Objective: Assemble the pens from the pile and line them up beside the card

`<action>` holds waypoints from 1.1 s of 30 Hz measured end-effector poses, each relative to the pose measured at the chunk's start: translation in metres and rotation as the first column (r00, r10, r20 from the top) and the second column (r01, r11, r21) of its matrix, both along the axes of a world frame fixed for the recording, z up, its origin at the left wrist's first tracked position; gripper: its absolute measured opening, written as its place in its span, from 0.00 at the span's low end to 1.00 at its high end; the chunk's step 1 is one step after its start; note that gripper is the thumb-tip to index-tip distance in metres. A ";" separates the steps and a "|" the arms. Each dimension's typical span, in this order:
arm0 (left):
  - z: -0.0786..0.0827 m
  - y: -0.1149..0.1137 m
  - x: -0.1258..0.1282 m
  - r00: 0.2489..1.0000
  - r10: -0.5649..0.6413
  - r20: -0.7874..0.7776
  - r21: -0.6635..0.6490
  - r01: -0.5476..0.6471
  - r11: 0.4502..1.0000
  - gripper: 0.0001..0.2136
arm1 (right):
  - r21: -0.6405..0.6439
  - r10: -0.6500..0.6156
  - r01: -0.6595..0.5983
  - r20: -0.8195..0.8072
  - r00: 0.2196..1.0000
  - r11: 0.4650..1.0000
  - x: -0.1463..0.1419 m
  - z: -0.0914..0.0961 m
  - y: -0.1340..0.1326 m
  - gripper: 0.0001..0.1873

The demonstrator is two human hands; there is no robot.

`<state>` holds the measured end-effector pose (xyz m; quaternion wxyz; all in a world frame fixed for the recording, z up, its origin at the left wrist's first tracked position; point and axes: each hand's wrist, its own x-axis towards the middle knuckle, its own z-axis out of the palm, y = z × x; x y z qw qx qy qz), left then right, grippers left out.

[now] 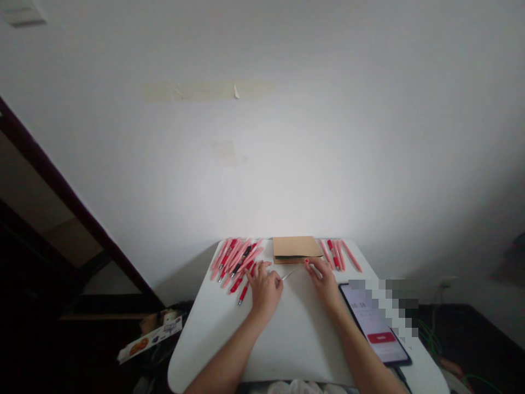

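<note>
My left hand (pixel 264 287) rests on the white table (pixel 229 339), fingers curled beside a pile of several red and pink pens (pixel 235 260). Its fingertips pinch one end of a thin white pen part (pixel 290 273). My right hand (pixel 326 282) lies just right of it, fingers closed on a small white piece at that part's other end. A flat brown cardboard box (pixel 296 248) sits behind both hands against the wall. A smaller row of pink and red pens (pixel 339 255) lies right of the box.
A phone (pixel 375 328) with a lit screen lies at the right of the table beside my right forearm. The white wall stands directly behind the table. A printed carton (pixel 150 339) lies on the dark floor at the left.
</note>
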<state>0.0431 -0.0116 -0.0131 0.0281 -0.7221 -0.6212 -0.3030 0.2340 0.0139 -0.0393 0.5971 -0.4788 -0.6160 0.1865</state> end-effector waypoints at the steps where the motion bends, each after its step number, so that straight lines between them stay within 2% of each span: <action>1: 0.001 0.001 -0.001 1.000 0.006 0.000 -0.001 -0.006 1.000 0.04 | 0.031 -0.005 0.003 0.084 0.996 1.000 0.000 0.001 -0.001 0.15; 6: 0.003 0.001 -0.004 1.000 0.023 -0.015 0.020 -0.023 1.000 0.04 | 0.079 -0.044 0.016 0.368 0.929 0.997 -0.002 0.000 -0.004 0.12; 13: 0.003 0.002 -0.005 0.999 0.031 -0.012 0.051 -0.030 0.998 0.04 | 0.099 -0.120 0.078 0.558 0.821 0.992 -0.003 -0.009 -0.004 0.14; 18: 0.003 0.002 -0.005 1.000 0.028 0.006 0.048 -0.028 0.998 0.04 | 0.093 -0.123 0.084 0.574 0.809 0.992 -0.003 -0.011 -0.004 0.14; 26: 0.001 0.003 -0.006 0.999 0.025 0.022 0.041 -0.026 0.999 0.04 | 0.079 -0.086 0.054 0.492 0.866 0.995 -0.002 -0.013 -0.002 0.11; 33: 0.002 0.003 -0.005 0.997 -0.011 0.074 0.047 0.008 0.999 0.04 | 0.085 -0.078 0.045 0.437 0.896 0.995 -0.003 -0.007 -0.004 0.15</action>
